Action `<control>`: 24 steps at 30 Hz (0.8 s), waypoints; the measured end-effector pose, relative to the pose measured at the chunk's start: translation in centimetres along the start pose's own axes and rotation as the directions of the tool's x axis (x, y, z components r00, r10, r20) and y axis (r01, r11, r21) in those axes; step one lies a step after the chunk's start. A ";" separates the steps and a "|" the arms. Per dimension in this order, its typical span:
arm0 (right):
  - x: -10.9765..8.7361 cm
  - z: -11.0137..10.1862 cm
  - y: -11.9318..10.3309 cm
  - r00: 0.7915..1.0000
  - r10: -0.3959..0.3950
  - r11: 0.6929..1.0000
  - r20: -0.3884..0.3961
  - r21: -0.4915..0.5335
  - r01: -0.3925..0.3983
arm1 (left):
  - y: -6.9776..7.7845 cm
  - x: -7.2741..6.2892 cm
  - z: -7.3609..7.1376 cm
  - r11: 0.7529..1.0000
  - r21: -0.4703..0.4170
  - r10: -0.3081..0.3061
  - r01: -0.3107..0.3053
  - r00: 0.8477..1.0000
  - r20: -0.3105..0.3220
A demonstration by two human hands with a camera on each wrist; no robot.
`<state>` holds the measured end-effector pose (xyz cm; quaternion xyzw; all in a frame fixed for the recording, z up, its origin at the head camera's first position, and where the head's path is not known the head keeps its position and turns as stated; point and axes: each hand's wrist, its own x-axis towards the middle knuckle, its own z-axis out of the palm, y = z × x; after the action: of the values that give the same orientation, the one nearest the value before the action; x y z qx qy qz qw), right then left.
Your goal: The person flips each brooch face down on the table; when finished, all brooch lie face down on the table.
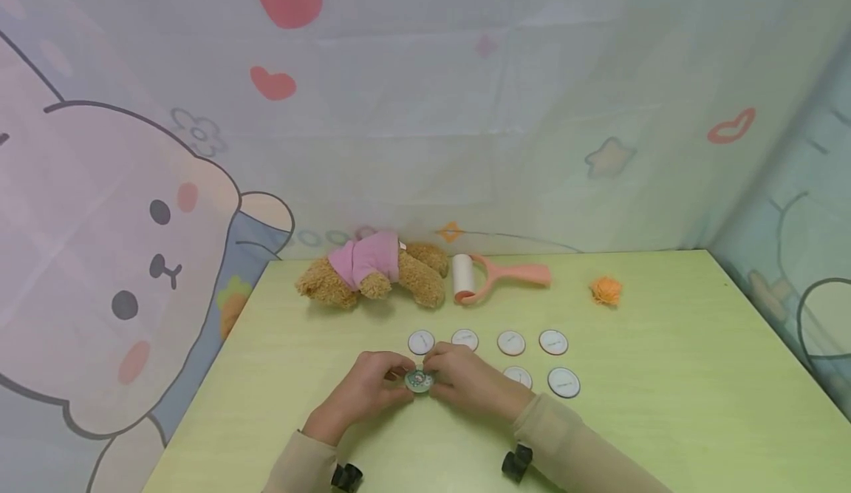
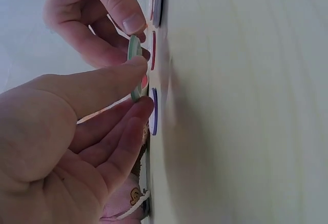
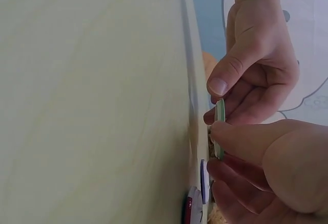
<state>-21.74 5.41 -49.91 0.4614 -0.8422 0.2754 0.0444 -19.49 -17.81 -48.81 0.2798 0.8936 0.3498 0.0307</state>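
A small round green badge (image 1: 419,381) with a printed face is held just above the table between both hands. My left hand (image 1: 372,388) pinches its left edge between thumb and fingers. From the opposite side, my right hand (image 1: 470,379) grips the right edge the same way. In the left wrist view the badge (image 2: 134,47) stands nearly edge-on, a thumb lying across it. The right wrist view likewise shows the green rim (image 3: 221,112) between the two hands. Just beyond the fingers lies a white-faced round disc (image 1: 421,342).
Several more white-faced discs lie in two rows, including one at the right (image 1: 564,382), partly hidden behind my right hand. Farther back are a teddy bear (image 1: 372,264) in a pink top, a lint roller (image 1: 512,274) with a peach handle, and an orange ruffled ball (image 1: 606,290).
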 end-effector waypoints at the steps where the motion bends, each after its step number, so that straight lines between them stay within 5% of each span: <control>1: 0.0 0.0 0.0 1.000 -0.002 1.000 -0.004 0.003 0.002 | 0.0 0.0 0.0 1.000 0.003 0.003 -0.003 1.000 -0.002; 16: -0.3 -0.2 0.0 0.998 0.052 0.995 0.025 0.083 -0.054 | -0.4 -0.2 0.1 0.999 -0.023 0.035 -0.035 0.999 -0.017; 24: -0.4 -0.2 0.1 0.999 -0.006 0.992 -0.040 0.125 0.011 | -0.4 -0.4 0.2 0.998 -0.046 0.033 -0.035 0.999 -0.040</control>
<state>-21.61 5.85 -49.93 0.4613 -0.8203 0.3366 0.0329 -19.34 -18.17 -49.27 0.2874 0.8807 0.3764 0.0138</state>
